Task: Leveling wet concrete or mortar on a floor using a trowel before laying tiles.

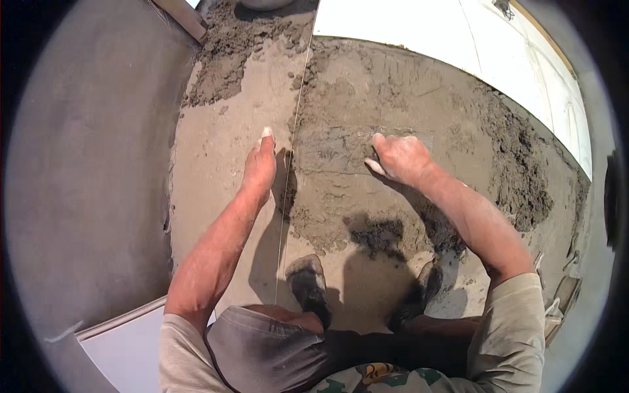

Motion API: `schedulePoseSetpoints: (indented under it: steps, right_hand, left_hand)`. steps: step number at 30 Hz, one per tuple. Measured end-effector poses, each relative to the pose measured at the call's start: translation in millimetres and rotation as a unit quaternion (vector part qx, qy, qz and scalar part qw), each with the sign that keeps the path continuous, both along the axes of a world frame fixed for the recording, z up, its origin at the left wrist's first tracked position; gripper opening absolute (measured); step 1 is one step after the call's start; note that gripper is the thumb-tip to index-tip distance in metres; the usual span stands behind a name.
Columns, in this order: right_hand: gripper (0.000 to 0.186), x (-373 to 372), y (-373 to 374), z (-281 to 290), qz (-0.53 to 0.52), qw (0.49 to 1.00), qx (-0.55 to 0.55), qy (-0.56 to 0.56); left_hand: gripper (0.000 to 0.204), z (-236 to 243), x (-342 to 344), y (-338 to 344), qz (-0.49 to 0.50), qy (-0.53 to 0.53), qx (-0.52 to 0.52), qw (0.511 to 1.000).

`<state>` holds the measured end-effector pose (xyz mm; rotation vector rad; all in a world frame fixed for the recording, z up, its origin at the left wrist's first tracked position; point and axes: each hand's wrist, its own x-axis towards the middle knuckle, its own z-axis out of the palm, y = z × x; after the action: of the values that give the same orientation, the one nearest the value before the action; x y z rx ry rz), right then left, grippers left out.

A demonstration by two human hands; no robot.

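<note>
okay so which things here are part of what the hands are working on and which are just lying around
In use: left hand, right hand gripping a trowel, the mortar bed, the guide string, laid white tiles.

Lying about: loose tile at lower left, wood plank at top left.

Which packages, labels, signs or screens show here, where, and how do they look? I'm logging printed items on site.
None in view: no package, label, sign or screen.
What shows is a bed of damp grey-brown mortar, plain white tiles along its far edge, a taut string line across it, and the left hand and right hand pressing on the mortar.
</note>
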<state>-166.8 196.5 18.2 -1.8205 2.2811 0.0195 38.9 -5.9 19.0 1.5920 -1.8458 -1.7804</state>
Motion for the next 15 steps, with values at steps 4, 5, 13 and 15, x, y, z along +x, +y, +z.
schedulePoseSetpoints:
  steps: [4, 5, 13, 15]
  right_hand:
    - [0.042, -22.1, -16.4, 2.2, -0.044, 0.999, 0.007, 0.015]
    - [0.042, -25.0, -20.4, 4.1, -0.061, 0.998, 0.011, 0.019]
    - [0.045, -53.7, -43.9, 8.7, -0.113, 0.992, 0.004, 0.049]
    - [0.045, -56.7, -51.4, 12.6, -0.128, 0.991, 0.012, 0.046]
  left_hand:
    - [0.08, 3.6, 5.8, -8.3, -0.003, 0.031, 0.017, 0.999]
    - [0.08, 2.9, 9.7, -9.4, -0.005, 0.036, 0.011, 0.999]
    - [0.081, 2.2, 22.2, -13.5, -0.002, 0.038, 0.011, 0.999]
    - [0.081, -0.8, 22.9, -16.5, 0.003, 0.046, 0.007, 0.999]
